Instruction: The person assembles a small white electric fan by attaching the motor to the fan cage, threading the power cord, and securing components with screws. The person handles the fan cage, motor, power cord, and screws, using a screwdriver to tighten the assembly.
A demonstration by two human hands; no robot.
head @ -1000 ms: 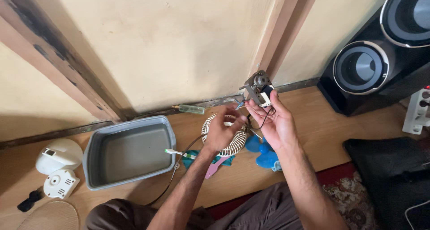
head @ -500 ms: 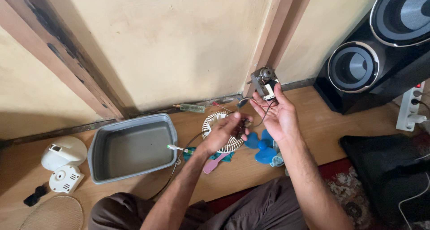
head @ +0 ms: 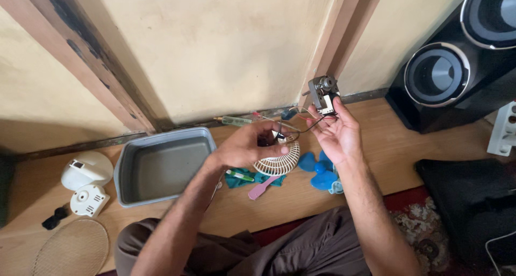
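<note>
My right hand [head: 337, 132] holds a small metal fan motor [head: 323, 92] up at its fingertips, in front of the wall's base. Thin wires [head: 294, 126] run from the motor down to my left hand [head: 248, 146], whose fingers are pinched shut on a small dark part at the wires' end. Just below my left hand lies a white fan grille [head: 279, 158] on the wooden floor. A blue fan blade [head: 318, 171] lies under my right wrist.
A grey plastic tub [head: 164, 168] sits to the left. White fan housing parts [head: 86, 182] and a round mesh guard [head: 70, 249] lie at far left. A teal cloth, pink tool and green-handled screwdriver [head: 252, 180] lie below the grille. A black speaker [head: 457, 66] stands at right.
My left hand has risen from the grille and closed on the wire end. My right hand has lifted the motor slightly. The view has shifted a little.
</note>
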